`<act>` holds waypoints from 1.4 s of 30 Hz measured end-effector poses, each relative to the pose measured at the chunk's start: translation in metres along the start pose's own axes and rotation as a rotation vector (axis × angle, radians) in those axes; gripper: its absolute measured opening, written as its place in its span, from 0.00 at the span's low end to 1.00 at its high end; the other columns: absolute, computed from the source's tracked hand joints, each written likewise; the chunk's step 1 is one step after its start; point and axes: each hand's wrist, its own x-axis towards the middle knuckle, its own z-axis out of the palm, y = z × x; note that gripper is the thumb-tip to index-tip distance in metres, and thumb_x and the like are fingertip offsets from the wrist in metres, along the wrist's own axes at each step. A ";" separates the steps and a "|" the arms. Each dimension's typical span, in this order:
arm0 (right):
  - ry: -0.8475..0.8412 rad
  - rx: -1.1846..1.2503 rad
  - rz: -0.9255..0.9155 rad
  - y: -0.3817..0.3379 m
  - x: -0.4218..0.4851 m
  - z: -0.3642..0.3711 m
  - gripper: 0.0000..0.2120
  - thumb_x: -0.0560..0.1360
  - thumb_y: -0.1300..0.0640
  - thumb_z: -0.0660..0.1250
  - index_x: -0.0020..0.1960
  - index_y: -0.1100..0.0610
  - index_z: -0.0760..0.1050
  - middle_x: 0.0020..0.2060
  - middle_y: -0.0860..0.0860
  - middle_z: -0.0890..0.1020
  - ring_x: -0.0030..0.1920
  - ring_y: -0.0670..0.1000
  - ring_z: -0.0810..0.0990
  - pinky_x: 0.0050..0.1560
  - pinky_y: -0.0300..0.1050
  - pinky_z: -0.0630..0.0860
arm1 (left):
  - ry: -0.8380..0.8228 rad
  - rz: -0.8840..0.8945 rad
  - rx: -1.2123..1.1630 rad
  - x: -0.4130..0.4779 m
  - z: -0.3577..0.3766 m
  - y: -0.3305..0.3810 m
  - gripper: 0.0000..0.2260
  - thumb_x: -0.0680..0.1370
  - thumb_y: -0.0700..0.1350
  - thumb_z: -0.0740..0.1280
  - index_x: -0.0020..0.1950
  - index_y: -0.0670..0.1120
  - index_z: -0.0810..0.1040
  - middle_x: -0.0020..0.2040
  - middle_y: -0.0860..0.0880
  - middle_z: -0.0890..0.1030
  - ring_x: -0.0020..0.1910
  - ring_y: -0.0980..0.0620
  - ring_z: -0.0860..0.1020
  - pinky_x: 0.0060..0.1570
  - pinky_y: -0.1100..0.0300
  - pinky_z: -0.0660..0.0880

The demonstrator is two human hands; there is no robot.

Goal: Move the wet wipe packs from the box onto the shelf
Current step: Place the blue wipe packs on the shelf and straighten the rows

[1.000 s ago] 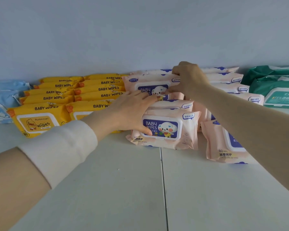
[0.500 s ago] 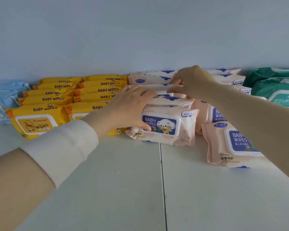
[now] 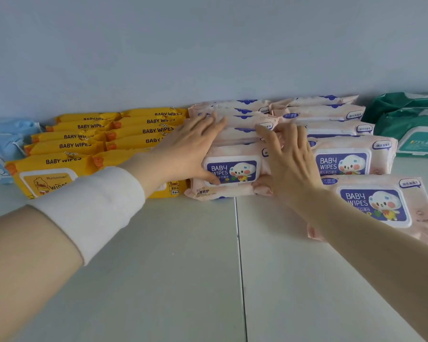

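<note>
Pink baby wipe packs lie in overlapping rows on the white shelf, against the back wall. My left hand rests flat with straight fingers on the left row, its thumb on the front pink pack. My right hand lies with spread fingers on the same row's right side, thumb at the front pack's lower edge. Another pink pack sits nearest me on the right, partly behind my right forearm. The box is not in view.
Yellow baby wipe packs fill the shelf left of the pink ones, blue packs lie at the far left, and green packs at the far right. A seam runs down the shelf surface.
My right hand has come down from the top of the pink stack and opened onto the front packs. My left hand has flattened and slid further onto the row. The tilted pack now lies flat.
</note>
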 end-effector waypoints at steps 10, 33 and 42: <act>-0.081 0.148 0.019 0.004 -0.018 -0.007 0.64 0.55 0.36 0.76 0.77 0.55 0.43 0.73 0.59 0.52 0.71 0.60 0.54 0.72 0.54 0.54 | 0.030 0.021 0.081 -0.016 0.003 -0.003 0.61 0.58 0.72 0.67 0.75 0.46 0.34 0.77 0.41 0.41 0.76 0.43 0.44 0.68 0.57 0.39; 0.291 0.396 -0.135 -0.008 -0.031 0.010 0.32 0.64 0.68 0.74 0.64 0.65 0.64 0.49 0.67 0.75 0.47 0.67 0.77 0.41 0.55 0.75 | 0.218 -0.029 0.124 -0.025 0.010 0.012 0.56 0.60 0.63 0.75 0.77 0.45 0.46 0.77 0.41 0.51 0.76 0.43 0.53 0.72 0.52 0.50; 0.159 0.362 0.071 0.000 -0.021 0.013 0.22 0.68 0.65 0.73 0.56 0.64 0.64 0.51 0.61 0.74 0.45 0.64 0.77 0.38 0.53 0.72 | 0.240 0.000 0.117 -0.023 0.020 0.015 0.51 0.65 0.60 0.73 0.76 0.44 0.46 0.77 0.39 0.49 0.76 0.41 0.49 0.73 0.50 0.49</act>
